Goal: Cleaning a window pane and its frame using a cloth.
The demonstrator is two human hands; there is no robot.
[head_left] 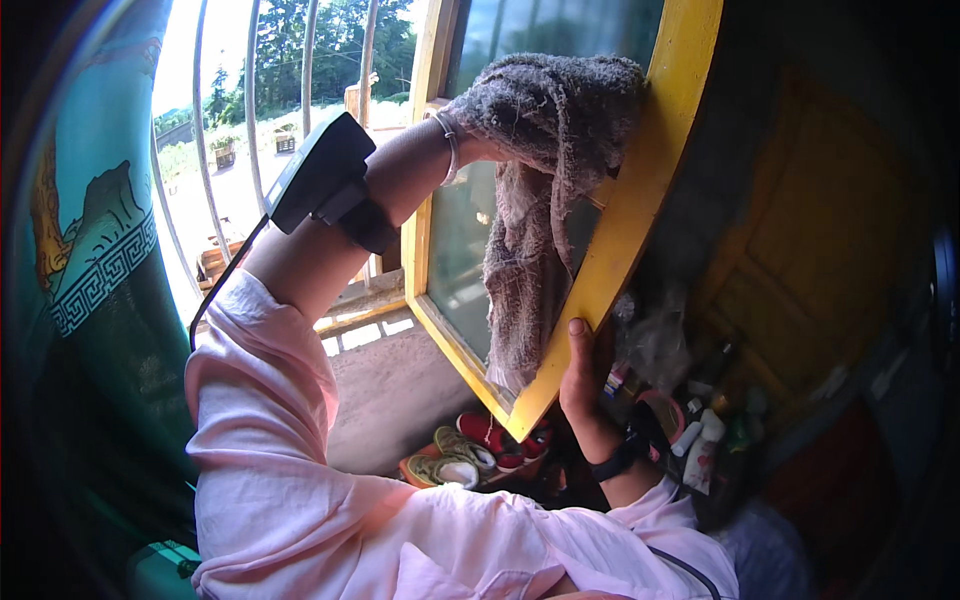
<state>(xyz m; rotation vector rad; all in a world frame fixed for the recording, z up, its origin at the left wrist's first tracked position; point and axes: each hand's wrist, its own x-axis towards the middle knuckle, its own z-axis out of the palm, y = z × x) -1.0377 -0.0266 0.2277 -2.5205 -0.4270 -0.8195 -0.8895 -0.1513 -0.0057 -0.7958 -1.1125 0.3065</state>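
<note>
My left hand (500, 135) is raised and wrapped in a grey, frayed cloth (545, 150), pressing it against the glass pane (462, 250) of an open window sash. The cloth hangs down over the glass and hides most of the fingers. The sash has a yellow wooden frame (655, 160). My right hand (580, 375) grips the frame's outer edge near the lower corner, thumb up on the yellow wood. A black device is strapped to my left forearm (325, 180), and a dark band sits on my right wrist. Both sleeves are pale pink.
Vertical window bars (205, 130) stand at the left with a bright yard and trees beyond. A teal patterned curtain (90, 250) hangs at far left. Below are several small shoes (470, 455) on the floor, and bottles (700, 440) on a dark shelf to the right.
</note>
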